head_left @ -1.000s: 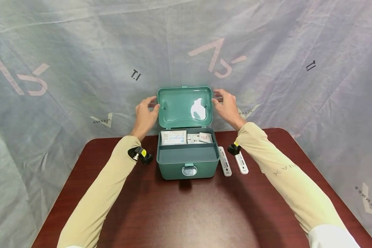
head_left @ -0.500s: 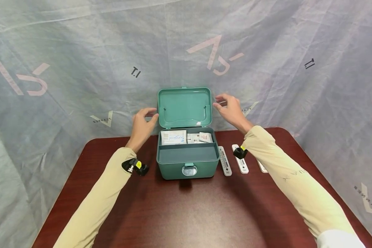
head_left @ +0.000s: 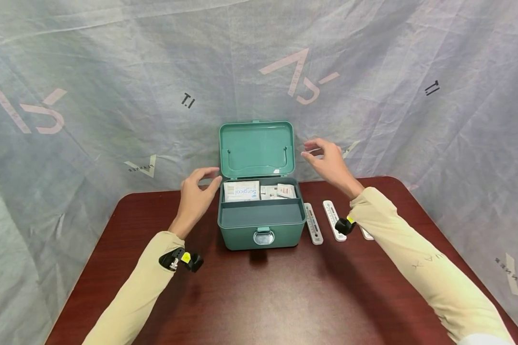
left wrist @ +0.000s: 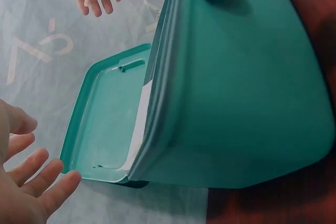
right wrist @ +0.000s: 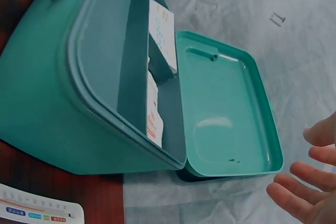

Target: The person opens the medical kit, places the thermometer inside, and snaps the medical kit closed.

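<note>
A green storage box (head_left: 263, 238) stands on the table with its lid (head_left: 257, 148) swung up at the back. Inside, a divider splits it: a white pack marked Surgical (head_left: 241, 191) and small white packets (head_left: 286, 191) lie in the rear part, while the front tray (head_left: 259, 214) shows bare. My left hand (head_left: 196, 196) hovers at the box's left side, fingers loosely bent, holding nothing. To the right of the lid, my right hand (head_left: 328, 158) hangs in the air, apart from it and also holding nothing. Both hands show relaxed fingers in the wrist views.
White thermometers lie right of the box: one close beside it (head_left: 313, 224), another farther right (head_left: 332, 213), and a third (head_left: 366, 234) partly behind the right sleeve. A grey printed cloth (head_left: 155, 72) hangs behind the dark red table (head_left: 259, 297).
Both hands have drawn away from the raised lid. The left moved down toward the front, the right moved outward and slightly down. The lid stays up, and the third thermometer has come into view.
</note>
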Demonstrator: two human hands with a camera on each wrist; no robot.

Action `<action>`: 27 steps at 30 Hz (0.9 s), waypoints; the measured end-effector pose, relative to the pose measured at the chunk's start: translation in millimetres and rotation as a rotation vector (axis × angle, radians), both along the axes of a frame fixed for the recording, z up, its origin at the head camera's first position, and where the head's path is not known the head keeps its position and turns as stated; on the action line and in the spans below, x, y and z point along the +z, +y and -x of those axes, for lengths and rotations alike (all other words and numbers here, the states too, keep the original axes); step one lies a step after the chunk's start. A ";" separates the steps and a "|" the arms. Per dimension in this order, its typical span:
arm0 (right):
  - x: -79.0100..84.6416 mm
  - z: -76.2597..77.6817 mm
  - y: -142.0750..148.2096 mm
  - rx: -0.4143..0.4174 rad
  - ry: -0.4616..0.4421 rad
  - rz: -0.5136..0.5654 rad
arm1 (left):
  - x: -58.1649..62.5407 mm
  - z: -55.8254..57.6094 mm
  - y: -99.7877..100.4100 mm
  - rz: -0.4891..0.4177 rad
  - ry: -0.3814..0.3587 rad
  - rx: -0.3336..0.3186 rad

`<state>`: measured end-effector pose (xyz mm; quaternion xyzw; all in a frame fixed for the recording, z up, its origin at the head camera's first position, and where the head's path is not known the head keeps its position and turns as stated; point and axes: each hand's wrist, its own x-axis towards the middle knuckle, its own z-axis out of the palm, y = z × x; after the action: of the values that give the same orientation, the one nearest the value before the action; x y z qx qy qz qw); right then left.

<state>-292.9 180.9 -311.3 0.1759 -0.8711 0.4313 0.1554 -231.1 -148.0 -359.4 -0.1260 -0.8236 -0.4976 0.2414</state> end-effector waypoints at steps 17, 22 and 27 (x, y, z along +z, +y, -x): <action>-7.7 -30.9 2.5 0.003 0.028 0.043 | -12.3 -33.3 0.0 -0.093 0.027 -0.067; -8.4 -41.6 4.8 0.004 -0.012 0.049 | -0.4 -50.3 6.0 -0.110 0.011 -0.078; -13.1 -48.8 7.6 0.013 -0.037 0.046 | 1.7 -61.7 7.8 -0.113 0.002 -0.058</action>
<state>-244.2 188.5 -324.4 0.1701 -0.8625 0.4556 0.1403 -169.3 -140.2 -357.6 -0.1365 -0.7898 -0.5501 0.2343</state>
